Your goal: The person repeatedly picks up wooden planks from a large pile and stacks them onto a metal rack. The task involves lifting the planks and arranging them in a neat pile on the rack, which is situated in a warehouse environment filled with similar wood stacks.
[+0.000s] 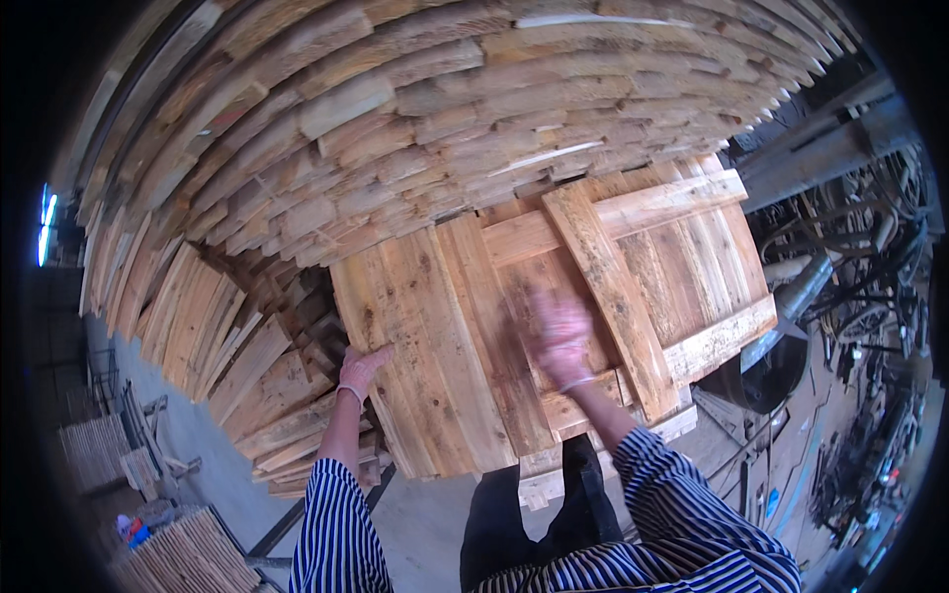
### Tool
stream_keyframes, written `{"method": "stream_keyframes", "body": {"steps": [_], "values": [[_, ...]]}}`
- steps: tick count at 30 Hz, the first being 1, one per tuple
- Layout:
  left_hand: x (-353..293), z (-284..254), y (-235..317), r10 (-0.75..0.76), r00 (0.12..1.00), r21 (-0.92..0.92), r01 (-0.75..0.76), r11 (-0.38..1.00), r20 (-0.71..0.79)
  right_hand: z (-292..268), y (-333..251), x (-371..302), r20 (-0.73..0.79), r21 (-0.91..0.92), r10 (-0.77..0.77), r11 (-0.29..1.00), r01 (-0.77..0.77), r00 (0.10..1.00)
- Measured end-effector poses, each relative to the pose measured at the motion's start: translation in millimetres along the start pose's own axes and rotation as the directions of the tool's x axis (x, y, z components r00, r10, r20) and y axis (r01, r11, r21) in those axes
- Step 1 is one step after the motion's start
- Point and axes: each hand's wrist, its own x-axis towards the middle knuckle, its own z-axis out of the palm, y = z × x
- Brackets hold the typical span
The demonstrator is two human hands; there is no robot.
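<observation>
In front of me lies a flat layer of wooden boards. My left hand (364,368), in a pale pink glove, grips the left edge of a wide wooden board (410,336) at the layer's left end. Motion blurs my right hand (560,336), also gloved, over the middle of the layer, beside a narrower board (479,316). Its fingers are smeared, and I cannot tell whether it touches the wood. Just right of it, a loose-looking board (613,296) slants across two crosswise strips, a far strip (682,201) and a near strip (722,341).
A tall stack of planks (425,128) rises behind the layer. More planks (193,306) lean and lie piled at the left. To the right are a metal beam (830,148), a dark round metal part (776,371) and tangled hoses. Bundled slats (188,558) stand at lower left.
</observation>
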Motion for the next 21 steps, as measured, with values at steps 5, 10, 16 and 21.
{"method": "stream_keyframes", "body": {"steps": [5,10,16,21], "values": [[3.0,11.6,-9.2,0.096,0.991,-0.044,-0.092,0.995,0.093,-59.1,103.3,9.8,-0.043,-0.293,0.349,0.892,-0.346,0.936],[26.1,24.8,8.3,0.109,0.994,0.335,-0.102,0.937,-0.001,-17.5,48.5,-7.0,-0.013,-0.203,0.330,0.923,-0.326,0.944],[1.2,34.8,31.1,-0.044,0.997,0.240,0.058,0.969,-0.065,27.8,13.2,-19.1,0.057,-0.204,0.267,0.946,-0.251,0.962],[-18.0,14.0,5.4,0.047,0.986,0.187,-0.016,0.982,-0.162,52.7,-88.7,-17.7,-0.072,-0.173,-0.221,0.963,0.206,0.973]]}}
